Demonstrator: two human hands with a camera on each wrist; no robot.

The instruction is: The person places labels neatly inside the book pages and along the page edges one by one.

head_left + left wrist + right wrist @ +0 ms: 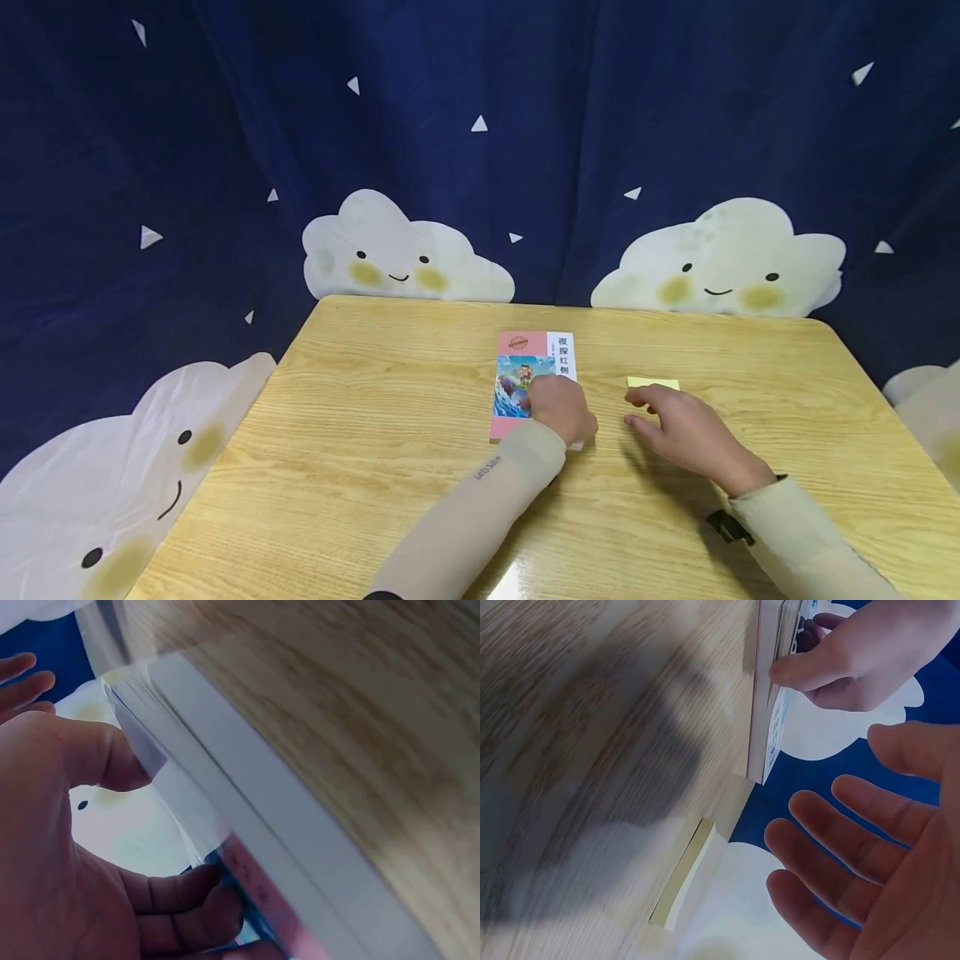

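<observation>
Navy curtain (450,50) behind, wood table (375,400) below

Pale grain runs across the table, whose far edge meets smiling white clouds (408,258) on the curtain (a bright patch glares near the bottom of the head view). The book (512,392), pink with a blue picture, lies about mid-table. The left hand (558,408) grips its right side near the lower corner, thumb at the page edge, fingers bent against the cover. The right hand (690,429) hangs over the wood beside a yellow pad (652,382), fingers apart and loosely bent.

The left hand hides the cover's lower right; the right hand hides much of the pad. Both sleeves (465,517) are cut off below, and the black object (729,527) at the right cuff is hard to make out
</observation>
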